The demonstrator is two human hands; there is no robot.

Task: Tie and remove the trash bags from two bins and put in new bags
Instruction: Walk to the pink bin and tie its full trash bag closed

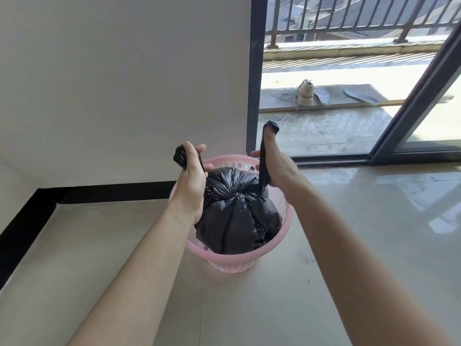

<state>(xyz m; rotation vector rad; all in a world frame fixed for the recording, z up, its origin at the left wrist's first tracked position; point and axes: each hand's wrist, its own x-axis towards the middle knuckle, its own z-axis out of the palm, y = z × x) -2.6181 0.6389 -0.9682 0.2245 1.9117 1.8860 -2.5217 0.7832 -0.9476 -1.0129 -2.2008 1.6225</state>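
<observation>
A bulging black plastic trash bag (pixel 237 208) sat inside a round pink perforated plastic bin (pixel 234 264) on the pale glossy tiled floor (pixel 361 233), near the corner of a white wall (pixel 124 83). The bag's mouth was gathered into two twisted tails. The left hand (pixel 190 176) gripped one tail in curled fingers, its bunched end poking out on the far left of the fist. The right hand (pixel 279 171) was spread, one digit raised; the other tail ran up along it and draped over its tip.

Far right, past a dark sliding door frame (pixel 411 116), a cream laced sneaker (pixel 304 93) lay beside two grey insoles (pixel 322 96) on the balcony; reddish marks on its heel were too small to read.
</observation>
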